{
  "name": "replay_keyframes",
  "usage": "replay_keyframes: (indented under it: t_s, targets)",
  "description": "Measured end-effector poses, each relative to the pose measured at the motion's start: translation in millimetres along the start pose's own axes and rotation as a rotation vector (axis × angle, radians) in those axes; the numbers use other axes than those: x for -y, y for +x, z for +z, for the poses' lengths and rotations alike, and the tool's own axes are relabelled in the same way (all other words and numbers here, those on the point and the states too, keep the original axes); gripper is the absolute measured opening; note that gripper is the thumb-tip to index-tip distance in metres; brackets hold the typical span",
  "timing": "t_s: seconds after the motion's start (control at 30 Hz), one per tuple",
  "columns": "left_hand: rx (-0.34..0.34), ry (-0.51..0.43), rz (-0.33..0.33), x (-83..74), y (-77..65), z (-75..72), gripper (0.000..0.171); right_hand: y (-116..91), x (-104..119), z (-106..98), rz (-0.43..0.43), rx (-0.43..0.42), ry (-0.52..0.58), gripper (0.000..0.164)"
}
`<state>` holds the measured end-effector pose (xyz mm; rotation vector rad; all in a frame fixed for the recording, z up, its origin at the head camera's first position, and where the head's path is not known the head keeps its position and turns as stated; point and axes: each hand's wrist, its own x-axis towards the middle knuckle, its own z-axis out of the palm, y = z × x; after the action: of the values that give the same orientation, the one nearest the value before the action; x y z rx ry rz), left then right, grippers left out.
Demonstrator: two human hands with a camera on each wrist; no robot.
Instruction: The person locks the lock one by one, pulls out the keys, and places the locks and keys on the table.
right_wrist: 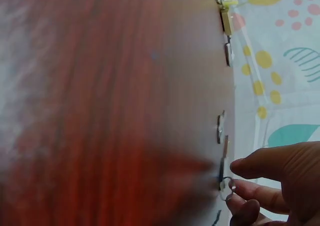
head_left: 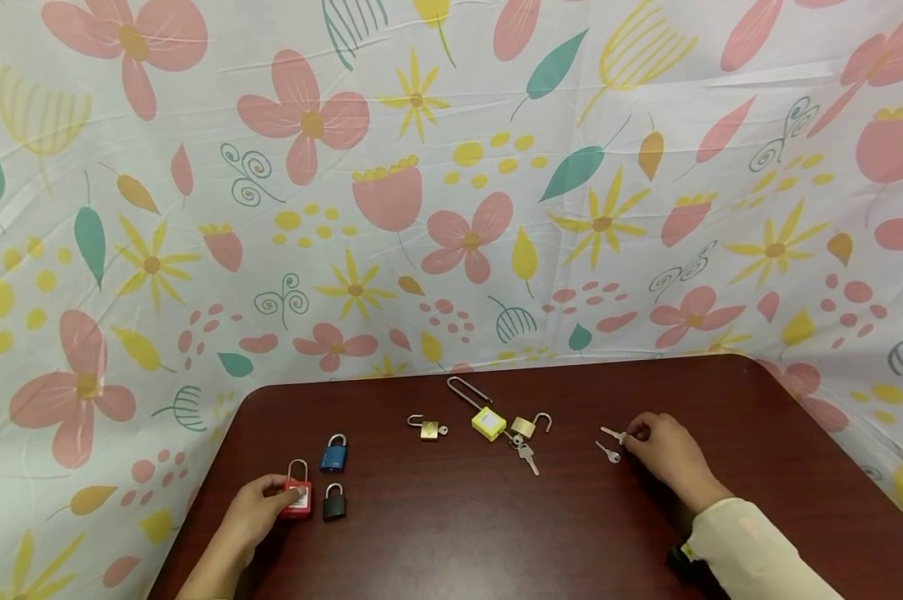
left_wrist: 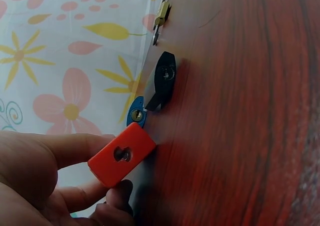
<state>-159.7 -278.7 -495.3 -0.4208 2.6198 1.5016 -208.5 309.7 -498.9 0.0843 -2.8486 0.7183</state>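
On the left, my left hand (head_left: 250, 515) grips a red padlock (head_left: 298, 511) by its body, shackle pointing up. Its underside with the keyhole faces the left wrist view. Just right of it stand a blue padlock (head_left: 334, 457) and a black padlock (head_left: 334, 507), both with shackles down in their bodies. Over on the right, my right hand (head_left: 669, 452) pinches a key (head_left: 611, 433) by the small ring (right_wrist: 227, 187) at its head, close to the tabletop. Another key (head_left: 609, 453) lies beside it.
At the back middle lie a brass padlock (head_left: 429, 431) with a key in it, a yellow padlock (head_left: 489, 423) with a long open shackle, and another open brass padlock (head_left: 523, 427) with keys (head_left: 528, 457). A flowered cloth (head_left: 451, 275) hangs behind the dark wooden table (head_left: 466, 533).
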Motion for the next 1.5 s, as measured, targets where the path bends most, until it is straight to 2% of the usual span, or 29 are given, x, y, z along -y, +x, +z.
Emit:
replay_keyframes:
  t_s: [0.13,0.37,0.63,0.87,1.2,1.5]
  targets:
    - [-0.006,-0.015,0.0,-1.2,0.2,0.3,0.037,3,8,-3,-0.038,-0.007,0.014,0.011]
    - [-0.011,0.008,0.019,-2.7,-0.5,-1.6,0.035,5,35,-4,-0.11,-0.007,0.065,0.012]
    - [0.005,0.025,0.002,-0.8,-1.4,-3.1,0.038,8,62,10,-0.195,0.024,0.088,0.02]
    - [0.023,0.032,-0.018,0.4,-1.3,-4.4,0.043,11,81,26,-0.269,0.102,0.101,0.028]
    - [0.021,0.01,-0.04,1.9,-2.7,-3.3,0.043,15,98,45,-0.266,0.248,0.058,0.044]
    - [0.008,-0.01,-0.038,2.1,-3.8,-3.5,0.038,23,102,54,-0.241,0.25,-0.018,0.048]
